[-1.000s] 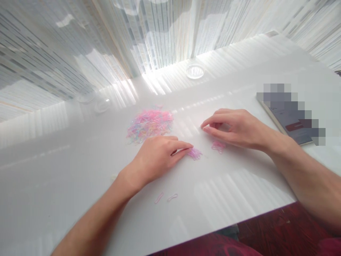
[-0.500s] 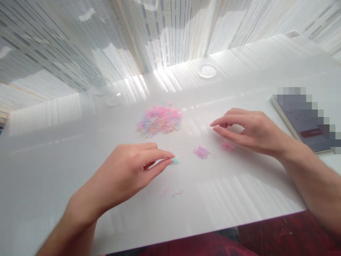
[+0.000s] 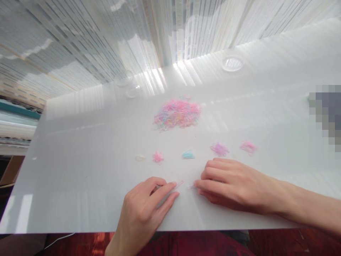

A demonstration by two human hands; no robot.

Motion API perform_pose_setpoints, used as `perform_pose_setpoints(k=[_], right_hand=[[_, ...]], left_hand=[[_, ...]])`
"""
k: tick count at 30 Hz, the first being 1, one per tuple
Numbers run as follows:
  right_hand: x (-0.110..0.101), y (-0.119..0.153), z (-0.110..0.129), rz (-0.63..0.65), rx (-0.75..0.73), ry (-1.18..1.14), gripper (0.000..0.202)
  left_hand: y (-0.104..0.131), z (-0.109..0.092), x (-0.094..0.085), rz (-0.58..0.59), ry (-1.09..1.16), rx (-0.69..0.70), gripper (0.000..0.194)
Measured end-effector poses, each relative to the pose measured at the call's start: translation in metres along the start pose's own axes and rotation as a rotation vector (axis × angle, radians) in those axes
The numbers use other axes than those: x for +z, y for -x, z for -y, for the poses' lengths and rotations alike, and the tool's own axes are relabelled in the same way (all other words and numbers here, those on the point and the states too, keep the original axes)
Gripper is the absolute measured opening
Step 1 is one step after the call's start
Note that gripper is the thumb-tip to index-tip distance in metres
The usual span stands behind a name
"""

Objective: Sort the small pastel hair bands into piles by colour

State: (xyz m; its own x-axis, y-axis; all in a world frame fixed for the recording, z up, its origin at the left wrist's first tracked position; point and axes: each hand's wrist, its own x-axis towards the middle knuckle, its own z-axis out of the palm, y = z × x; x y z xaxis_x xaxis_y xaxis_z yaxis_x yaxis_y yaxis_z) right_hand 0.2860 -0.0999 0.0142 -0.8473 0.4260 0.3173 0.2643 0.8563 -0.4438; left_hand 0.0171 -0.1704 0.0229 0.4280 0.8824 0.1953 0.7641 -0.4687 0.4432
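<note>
Near the table's front edge, my left hand [image 3: 149, 202] touches a thin pink band [image 3: 180, 184] with its index fingertip; its thumb is apart from that finger. My right hand [image 3: 231, 185] has its fingers together over another thin pale band [image 3: 190, 187], whose end pokes out at the fingertips. Behind the hands lie small piles in a row: whitish [image 3: 140, 157], pink [image 3: 158, 157], turquoise [image 3: 188, 154], purple [image 3: 219, 149] and light pink [image 3: 248, 147]. Farther back spreads a large mixed-colour heap of bands [image 3: 177, 113].
A round clear dish [image 3: 232, 63] stands by the curtain [image 3: 165, 32], with a smaller clear lid-like piece [image 3: 133, 91] at back left. A blurred dark object [image 3: 329, 110] is at the right edge. Shelved items [image 3: 18, 122] are at far left.
Both hands have come down toward the front edge, to the two loose bands. My left hand has left the turquoise pile. The view has shifted left, showing the whitish and pink piles.
</note>
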Motion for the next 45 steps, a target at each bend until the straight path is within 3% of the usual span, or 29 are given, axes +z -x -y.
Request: perform_pose_setpoints(k=[3,8,14,21,27,32,39,45], right_hand=[[0.008,0.0,0.002,0.019,0.015,0.002,0.022],[0.013,-0.002,0.001,-0.068,0.042,-0.01,0.021],[0.014,-0.001,0.0,-0.152,0.075,-0.128,0.021],[0.017,0.002,-0.002,-0.151,0.103,-0.117,0.024],[0.015,0.002,-0.002,-0.128,0.125,-0.136,0.023],[0.014,0.001,-0.002,-0.122,0.128,-0.141,0.023],[0.014,0.001,-0.003,-0.106,0.127,-0.155,0.023],[0.013,0.001,-0.002,-0.146,0.162,-0.17,0.022]], left_hand=[[0.004,-0.001,0.008,-0.074,0.017,0.018,0.019],[0.002,-0.002,0.015,-0.144,0.007,0.042,0.013],[-0.01,-0.008,0.022,-0.219,0.153,0.131,0.017],[-0.014,-0.007,0.029,-0.179,0.173,0.153,0.014],[-0.016,-0.009,0.024,-0.263,0.024,-0.02,0.016],[-0.015,-0.013,0.027,-0.252,-0.033,-0.1,0.012],[-0.012,-0.013,0.032,-0.283,-0.11,-0.06,0.011],[-0.013,-0.013,0.03,-0.205,0.158,-0.013,0.01]])
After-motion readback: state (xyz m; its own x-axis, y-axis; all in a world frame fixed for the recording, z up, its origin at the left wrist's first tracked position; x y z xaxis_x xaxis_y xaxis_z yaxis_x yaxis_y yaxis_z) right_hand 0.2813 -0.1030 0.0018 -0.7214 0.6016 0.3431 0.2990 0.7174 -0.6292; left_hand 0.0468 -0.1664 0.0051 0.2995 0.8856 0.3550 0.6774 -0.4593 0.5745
